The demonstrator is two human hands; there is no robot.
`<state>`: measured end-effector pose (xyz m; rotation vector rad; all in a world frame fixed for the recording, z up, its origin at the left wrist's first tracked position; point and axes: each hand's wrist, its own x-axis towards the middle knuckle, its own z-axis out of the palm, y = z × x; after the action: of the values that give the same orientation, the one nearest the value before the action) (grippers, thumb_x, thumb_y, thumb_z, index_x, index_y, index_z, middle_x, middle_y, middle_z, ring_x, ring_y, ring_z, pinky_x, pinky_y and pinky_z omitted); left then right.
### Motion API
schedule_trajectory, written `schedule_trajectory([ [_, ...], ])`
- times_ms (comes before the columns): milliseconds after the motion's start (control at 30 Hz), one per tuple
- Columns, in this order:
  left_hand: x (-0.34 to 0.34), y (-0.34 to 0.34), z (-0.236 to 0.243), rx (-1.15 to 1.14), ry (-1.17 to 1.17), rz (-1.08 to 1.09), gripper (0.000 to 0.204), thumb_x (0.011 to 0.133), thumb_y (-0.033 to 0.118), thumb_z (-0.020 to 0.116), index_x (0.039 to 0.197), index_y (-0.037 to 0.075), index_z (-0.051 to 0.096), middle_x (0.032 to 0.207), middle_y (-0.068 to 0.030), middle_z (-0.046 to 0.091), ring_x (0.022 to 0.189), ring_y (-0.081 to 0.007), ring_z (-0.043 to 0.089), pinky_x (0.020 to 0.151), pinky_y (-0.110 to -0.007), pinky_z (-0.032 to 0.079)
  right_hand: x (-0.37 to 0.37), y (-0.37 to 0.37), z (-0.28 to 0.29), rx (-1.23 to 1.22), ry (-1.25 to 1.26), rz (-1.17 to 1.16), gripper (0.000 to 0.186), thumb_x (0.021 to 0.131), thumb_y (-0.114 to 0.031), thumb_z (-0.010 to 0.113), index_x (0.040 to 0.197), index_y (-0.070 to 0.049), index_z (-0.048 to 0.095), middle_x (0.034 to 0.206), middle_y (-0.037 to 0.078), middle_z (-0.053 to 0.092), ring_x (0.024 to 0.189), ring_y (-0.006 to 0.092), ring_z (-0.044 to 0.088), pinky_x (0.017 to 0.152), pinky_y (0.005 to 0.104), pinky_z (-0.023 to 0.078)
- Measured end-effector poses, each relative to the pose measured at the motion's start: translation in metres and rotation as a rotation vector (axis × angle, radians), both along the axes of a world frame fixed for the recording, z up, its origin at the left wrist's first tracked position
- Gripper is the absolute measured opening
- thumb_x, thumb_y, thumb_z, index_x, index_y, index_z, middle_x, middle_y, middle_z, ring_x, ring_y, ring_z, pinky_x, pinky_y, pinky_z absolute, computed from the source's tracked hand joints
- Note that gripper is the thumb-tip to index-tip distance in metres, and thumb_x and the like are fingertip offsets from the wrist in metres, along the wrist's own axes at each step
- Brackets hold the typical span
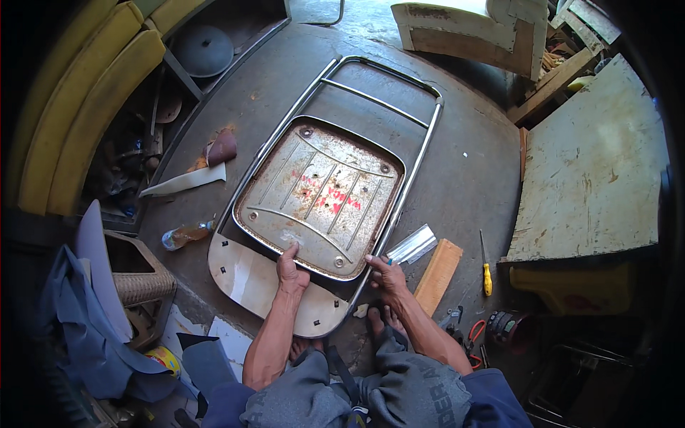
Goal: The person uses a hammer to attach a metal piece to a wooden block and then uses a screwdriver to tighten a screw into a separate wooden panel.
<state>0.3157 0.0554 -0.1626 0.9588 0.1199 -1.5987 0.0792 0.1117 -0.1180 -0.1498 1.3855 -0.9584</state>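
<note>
far left there's a stack of yellow cushions [85,107] curved along the edge, with a wicker basket [139,274] and a heap of blue cloth [93,342] below them. next over, a plastic bottle [187,232] with amber liquid lies on its side on the concrete floor [471,171], and a white strip [184,181] with a brown scrap sits above it.

middle of the shot is the main thing: a folded chair frame [421,150] of chrome tube lying flat on the floor, with a rusty metal seat pan [321,196] face down on it, so you see the ribbed underside, screw holes and some red scrawl. laying it flat like that looks like the easy way to get at the underside. under its near edge is a pale board [246,274] with rounded corners and little slots.

left hand [291,271] rests on the pan's near rim, fingers curled over the edge, thumb up on the metal, a light grip rather than a fist. right hand [389,274] is at the near right corner where pan meets tube, fingers spread and bent, pressing or steadying; can't tell if it's actually gripping anything.

right of that: a shiny ribbed metal strip [412,245], a wood block [438,277], a yellow-handled screwdriver [486,269], orange-handled pliers [474,335], then a big scuffed pale panel [592,171].
</note>
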Motion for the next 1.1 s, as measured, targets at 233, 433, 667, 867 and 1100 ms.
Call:
schedule_trajectory([
  [233, -0.004, 0.0, -0.003, 0.041, -0.09, 0.056, 0.048, 0.093, 0.003, 0.056, 0.14, 0.0, 0.048, 0.132, -0.014, 0.06, 0.121, -0.0319, 0.059, 0.109, -0.051, 0.045, -0.058, -0.043, 0.01, -0.184, 0.674, -0.026, 0.053, 0.103, -0.048, 0.046, 0.106, -0.001, 0.071, 0.08, 0.004, 0.057, 0.065, 0.0123, 0.051, 0.058, 0.0306, 0.043],
  [433, -0.006, -0.001, -0.003, 0.057, -0.086, 0.039, 0.048, 0.093, 0.003, 0.056, 0.141, 0.0, 0.048, 0.132, -0.014, 0.059, 0.121, -0.0315, 0.058, 0.108, -0.05, 0.046, -0.094, -0.202, 0.024, -0.417, 1.049, 0.401, 0.057, 0.103, -0.054, 0.045, 0.112, -0.003, 0.067, 0.088, 0.016, 0.069, 0.085, 0.0267, 0.066, 0.079, 0.0412, 0.05],
  [667, -0.005, 0.0, -0.003, 0.046, -0.069, 0.047, 0.048, 0.094, 0.004, 0.055, 0.141, 0.002, 0.047, 0.134, -0.0138, 0.059, 0.124, -0.0325, 0.057, 0.112, -0.05, 0.042, -0.092, -0.248, -0.004, -0.461, 1.336, 0.67, 0.042, 0.101, -0.041, 0.051, 0.109, -0.003, 0.067, 0.097, 0.023, 0.072, 0.096, 0.0411, 0.068, 0.088, 0.0492, 0.051],
  [867, -0.002, 0.002, -0.002, 0.055, -0.069, 0.05, 0.05, 0.094, 0.005, 0.055, 0.143, 0.003, 0.045, 0.135, -0.0137, 0.057, 0.126, -0.0329, 0.055, 0.113, -0.051, 0.041, -0.089, -0.248, -0.01, -0.477, 1.312, 0.681, 0.037, 0.1, -0.039, 0.054, 0.107, -0.005, 0.067, 0.093, 0.022, 0.072, 0.092, 0.0397, 0.069, 0.085, 0.0484, 0.051],
  [1100, -0.006, 0.001, 0.0, 0.074, -0.061, 0.051, 0.05, 0.094, 0.006, 0.054, 0.143, 0.003, 0.045, 0.136, -0.0136, 0.057, 0.126, -0.0326, 0.056, 0.113, -0.051, 0.041, -0.095, -0.247, -0.007, -0.518, 1.336, 0.702, 0.035, 0.1, -0.037, 0.054, 0.106, -0.004, 0.067, 0.092, 0.022, 0.071, 0.09, 0.0397, 0.069, 0.082, 0.0486, 0.052],
])
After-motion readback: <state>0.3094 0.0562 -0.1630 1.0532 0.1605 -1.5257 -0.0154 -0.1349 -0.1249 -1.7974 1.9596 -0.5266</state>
